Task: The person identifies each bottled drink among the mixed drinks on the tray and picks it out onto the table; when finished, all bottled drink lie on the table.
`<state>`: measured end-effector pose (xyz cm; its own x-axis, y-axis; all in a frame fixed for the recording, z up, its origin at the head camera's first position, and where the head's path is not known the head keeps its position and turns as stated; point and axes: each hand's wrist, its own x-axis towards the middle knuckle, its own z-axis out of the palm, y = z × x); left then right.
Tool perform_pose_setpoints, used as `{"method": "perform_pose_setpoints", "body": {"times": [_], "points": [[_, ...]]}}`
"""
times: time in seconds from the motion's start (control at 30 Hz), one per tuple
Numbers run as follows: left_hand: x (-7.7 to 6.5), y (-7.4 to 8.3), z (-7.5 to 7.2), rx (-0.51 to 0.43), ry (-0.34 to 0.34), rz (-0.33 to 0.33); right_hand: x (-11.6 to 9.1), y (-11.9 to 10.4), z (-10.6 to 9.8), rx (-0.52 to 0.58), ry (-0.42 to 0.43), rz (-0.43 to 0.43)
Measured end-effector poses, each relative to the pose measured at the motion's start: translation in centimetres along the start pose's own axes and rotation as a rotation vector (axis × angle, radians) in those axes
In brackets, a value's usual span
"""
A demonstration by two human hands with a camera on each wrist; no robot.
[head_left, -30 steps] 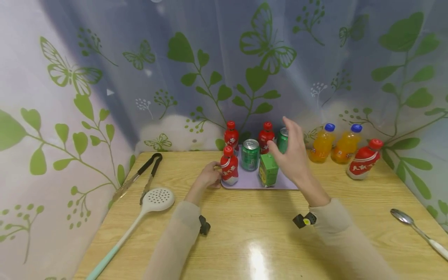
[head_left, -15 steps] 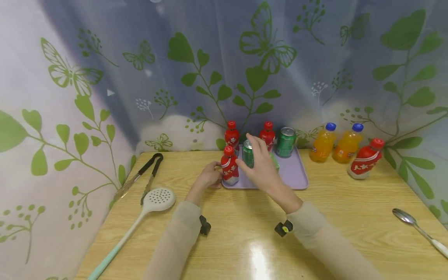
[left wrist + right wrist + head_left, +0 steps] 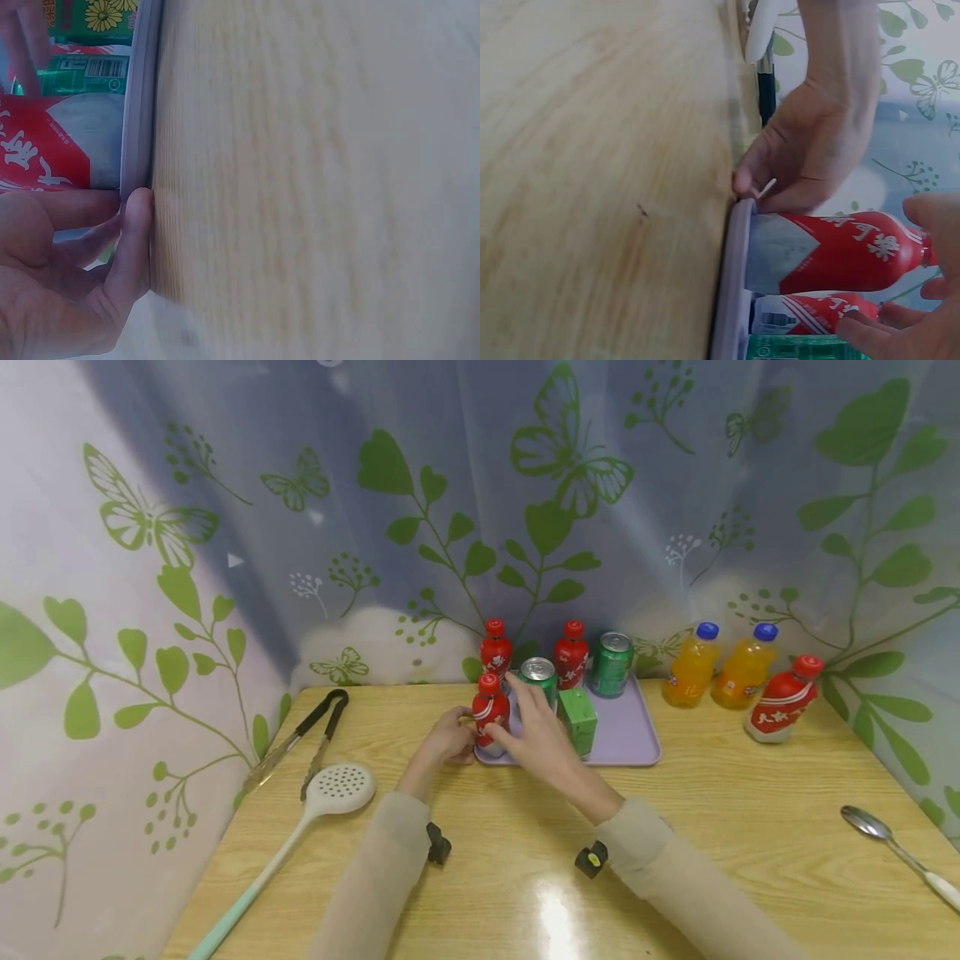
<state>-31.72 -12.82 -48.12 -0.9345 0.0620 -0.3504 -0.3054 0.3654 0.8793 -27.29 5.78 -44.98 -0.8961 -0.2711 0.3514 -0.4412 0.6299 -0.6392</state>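
My left hand [image 3: 450, 739] pinches the left edge of a lilac tray [image 3: 628, 739]; in the left wrist view its thumb and fingers meet at the tray rim [image 3: 139, 112]. A red bottle [image 3: 489, 703] with a white base stands upright at the tray's front left corner. Around this bottle my right hand [image 3: 543, 739] reaches from the right, thumb in front and fingers behind. The right wrist view shows thumb and fingers [image 3: 870, 334] spread either side of the bottle's upper part. Beside that hand stand a green carton [image 3: 579, 722] and a green can [image 3: 538, 672].
Farther back on the tray are two red bottles [image 3: 496, 650] and another green can [image 3: 612, 665]. Two orange-drink bottles [image 3: 692, 668] and a red bottle [image 3: 782, 702] stand right of it. Tongs [image 3: 318, 731] and a skimmer [image 3: 339, 787] lie left, a spoon [image 3: 870, 823] right.
My right hand has moved left across the tray, from beside the rear green can to the front left red bottle. The left hand has stayed at the tray edge.
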Motion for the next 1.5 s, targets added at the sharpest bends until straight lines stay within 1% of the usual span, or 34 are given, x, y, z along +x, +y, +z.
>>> {"method": "perform_pose_setpoints", "body": {"times": [0.3,0.53,0.73,0.93,1.1,1.2,1.33,1.5], "points": [[-0.1,0.0,0.0,-0.013,-0.007,0.006,-0.2,0.1,1.5,-0.021,0.005,0.008],[-0.1,0.0,0.0,-0.015,0.007,0.017,0.0,0.1,2.5,-0.105,0.07,0.036],[0.1,0.1,0.0,-0.006,0.004,0.023,0.4,-0.1,3.1,-0.116,0.131,0.054],[-0.1,0.0,-0.1,-0.009,-0.001,0.01,0.4,0.1,3.6,-0.058,0.167,0.056],[-0.2,0.0,-0.1,0.019,0.011,0.019,0.4,0.2,3.7,-0.008,0.203,0.004],[-0.1,0.0,0.0,0.024,0.006,0.025,0.4,0.0,3.1,0.034,0.232,-0.013],[0.0,0.0,0.1,0.013,-0.002,0.048,0.6,-0.6,1.9,0.106,0.272,-0.011],[-0.1,-0.2,0.0,0.008,0.011,0.061,0.8,-1.7,0.6,0.22,0.287,0.01]]}}
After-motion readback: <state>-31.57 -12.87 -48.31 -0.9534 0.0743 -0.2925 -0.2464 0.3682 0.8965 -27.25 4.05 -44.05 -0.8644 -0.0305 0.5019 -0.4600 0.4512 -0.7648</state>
